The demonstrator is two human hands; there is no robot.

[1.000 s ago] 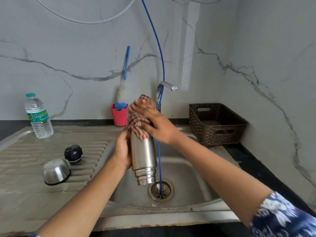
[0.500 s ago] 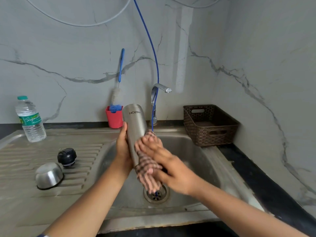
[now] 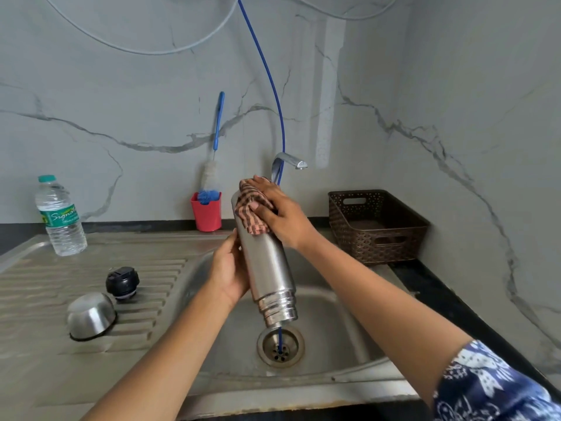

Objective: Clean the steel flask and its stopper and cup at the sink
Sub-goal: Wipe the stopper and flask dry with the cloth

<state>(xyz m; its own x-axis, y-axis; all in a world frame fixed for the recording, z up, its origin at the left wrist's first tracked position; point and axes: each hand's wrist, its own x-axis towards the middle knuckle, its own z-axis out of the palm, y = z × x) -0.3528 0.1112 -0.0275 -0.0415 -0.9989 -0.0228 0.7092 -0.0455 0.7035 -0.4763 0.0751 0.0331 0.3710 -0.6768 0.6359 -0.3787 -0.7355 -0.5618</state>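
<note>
The steel flask [image 3: 268,268] hangs mouth-down over the sink basin [image 3: 331,326], tilted a little. My left hand [image 3: 229,270] grips its body from the left. My right hand [image 3: 280,212] wraps a checked cloth [image 3: 250,208] round the flask's upturned base. The black stopper [image 3: 122,282] stands on the ribbed drainboard [image 3: 45,287]. Just in front of it, the steel cup [image 3: 90,316] lies upside down.
A tap [image 3: 288,162] stands behind the flask, and a blue hose [image 3: 270,83] drops into the drain [image 3: 280,346]. A red holder [image 3: 206,212] with a bottle brush and a water bottle [image 3: 60,217] stand at the wall. A brown basket [image 3: 376,226] sits right.
My right hand slid the cloth from the flask's lower end up to its base at the top. The flask's threaded mouth is now uncovered above the drain.
</note>
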